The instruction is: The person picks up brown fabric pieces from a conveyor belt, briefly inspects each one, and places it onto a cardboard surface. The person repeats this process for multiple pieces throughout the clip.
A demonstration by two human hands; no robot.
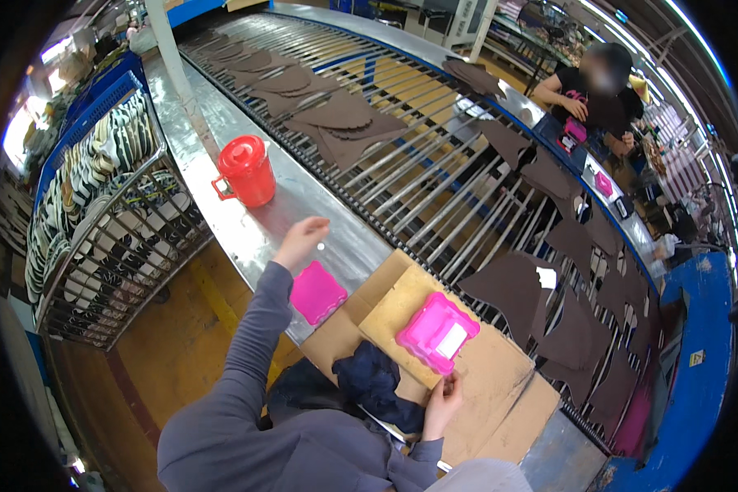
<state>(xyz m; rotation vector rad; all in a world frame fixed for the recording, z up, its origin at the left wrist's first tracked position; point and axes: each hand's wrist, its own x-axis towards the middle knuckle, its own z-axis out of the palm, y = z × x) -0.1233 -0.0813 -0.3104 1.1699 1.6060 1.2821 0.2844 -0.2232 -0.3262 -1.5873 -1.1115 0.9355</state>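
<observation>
My left hand (303,240) is over the metal ledge, between a red lidded bucket (248,170) and a flat bright pink plastic piece with a wavy edge (318,293). Its fingers are pressed together; whatever they may pinch is too small to make out. A tiny white spot shows just below them. My right hand (444,402) has its fingertips closed at the near corner of a pink plastic box (429,330). The box has scalloped edges and a white rectangle on it. It rests on a yellowish board (383,315) laid over brown cardboard (500,394).
Dark fabric (373,379) is bunched at the cardboard's near edge. Beyond runs a roller conveyor (394,184) carrying several dark brown cut pieces (344,123). A rack of shoe soles (115,221) stands at left. Across the conveyor a person (599,90) handles a dark piece.
</observation>
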